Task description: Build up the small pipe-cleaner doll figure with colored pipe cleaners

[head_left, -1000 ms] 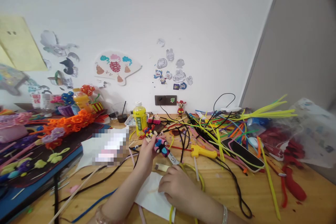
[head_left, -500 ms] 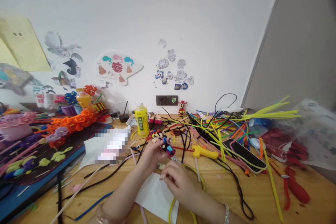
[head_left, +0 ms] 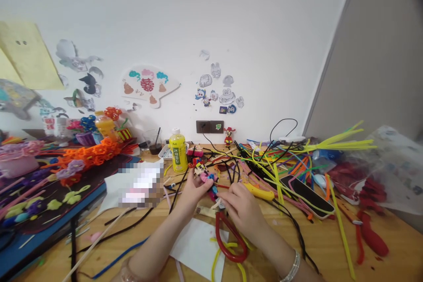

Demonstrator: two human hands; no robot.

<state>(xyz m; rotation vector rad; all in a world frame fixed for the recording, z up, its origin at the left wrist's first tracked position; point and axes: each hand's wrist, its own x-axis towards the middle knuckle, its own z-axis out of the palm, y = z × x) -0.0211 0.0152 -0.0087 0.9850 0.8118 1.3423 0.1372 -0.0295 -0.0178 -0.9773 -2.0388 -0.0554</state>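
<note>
My left hand (head_left: 192, 190) is closed on a small colourful pipe-cleaner figure (head_left: 204, 175) and holds it just above the wooden desk (head_left: 330, 246). Coming in from the right, my right hand (head_left: 243, 210) pinches its fingertips together at the figure's lower end. A silver bracelet is on that wrist. Red-handled scissors (head_left: 228, 239) lie on the desk just under my right hand, with the blades pointing toward the figure. A white paper sheet (head_left: 194, 246) and a yellow pipe cleaner (head_left: 216, 257) lie below both hands.
A yellow bottle (head_left: 177, 155) stands behind the hands. To the right lie a yellow glue gun (head_left: 261, 192), a phone (head_left: 306, 194) and a tangle of pipe cleaners (head_left: 297, 158). Orange pipe-cleaner flowers (head_left: 94, 152) cover a dark tray on the left. Red pieces (head_left: 370, 233) lie far right.
My right hand left the paper and moved forward to the figure, uncovering the red scissor handles. My left hand shifted slightly right with the figure.
</note>
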